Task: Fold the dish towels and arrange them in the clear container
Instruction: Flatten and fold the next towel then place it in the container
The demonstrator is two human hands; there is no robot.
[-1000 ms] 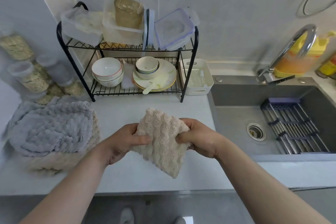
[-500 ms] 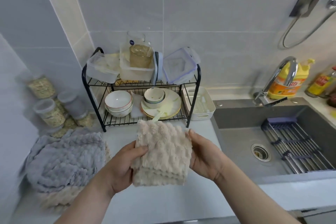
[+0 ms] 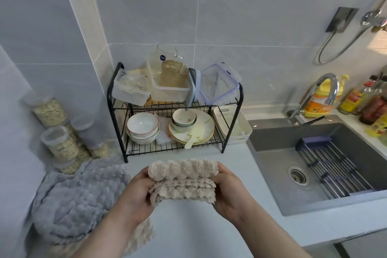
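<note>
A folded beige towel (image 3: 182, 181) is held above the tabletop (image 3: 199, 226) between two hands, the left hand (image 3: 136, 195) at its 9 o'clock edge and the right hand (image 3: 228, 195) at its 3 o'clock edge, each grip closed on the cloth, with a heap of grey towels (image 3: 79, 199) at 8 o'clock.

Most fingers of the left hand (image 3: 136, 195) and right hand (image 3: 228, 192) are hidden behind the folded beige towel (image 3: 182, 182), and its layers blur together, so fold count unreadable. Second beige towel (image 3: 140, 236) at lower left is mostly covered by the grey towel (image 3: 77, 201) and the left forearm; only a fringe shows. Bottles (image 3: 374, 107) at the right edge are cut off with unreadable labels, and the clear tubs (image 3: 167, 90) on the rack (image 3: 113, 98) overlap, so contents can't be told.
</note>
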